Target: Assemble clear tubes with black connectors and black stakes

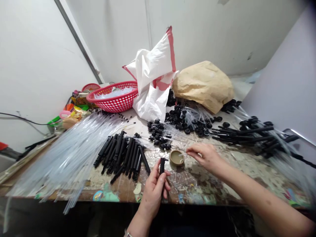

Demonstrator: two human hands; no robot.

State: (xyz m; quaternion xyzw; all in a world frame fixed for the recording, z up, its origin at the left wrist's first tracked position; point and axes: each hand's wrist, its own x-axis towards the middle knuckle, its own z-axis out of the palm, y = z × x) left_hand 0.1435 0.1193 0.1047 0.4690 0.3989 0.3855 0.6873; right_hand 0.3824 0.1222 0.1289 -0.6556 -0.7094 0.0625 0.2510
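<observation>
Black plastic stem is gripped upright in the left hand above the table edge, while the right hand pinches a clear tube, dipping its tip into the small dish.

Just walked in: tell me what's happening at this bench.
A person sits at a worn table. The left hand holds a black plastic stem upright. The right hand pinches a thin clear tube with its tip at a small dish of paste. A pile of black stems lies left of the dish, beside a heap of clear tubes. Behind them sits a red basket.
</observation>
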